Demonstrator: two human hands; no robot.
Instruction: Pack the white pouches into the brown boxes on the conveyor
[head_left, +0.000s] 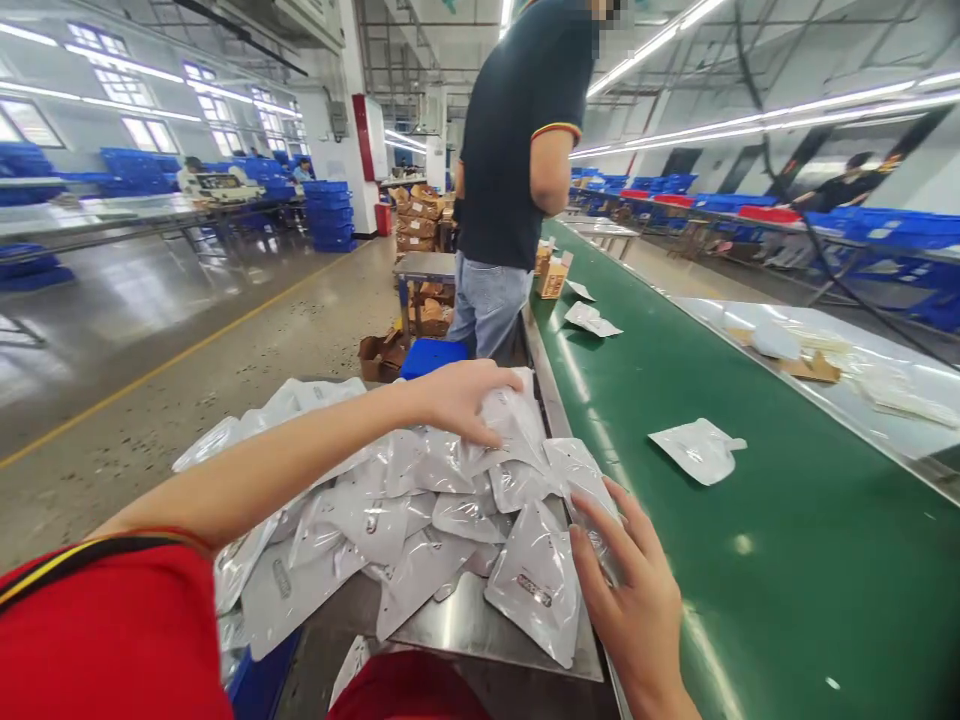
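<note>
My left hand (469,395) reaches across a heap of shiny white plastic pouches (360,520), its thumb and fingers curled around one white pouch (517,425) at the heap's far right. Closer to me, my right hand (637,580) has its fingers and thumb around another white pouch (577,465), beside the belt's edge; part of that pouch is hidden by the fingers. Just left of my right hand lies a flat pouch with a small dark printed label (536,585). The heap rests on a metal table (480,625).
Alongside on the right runs a green conveyor belt (795,560). It carries a single pouch (697,450), more pouches (592,320) farther off and a small carton (553,278). A person in a dark shirt (517,130) stands ahead, near a blue bin (435,358).
</note>
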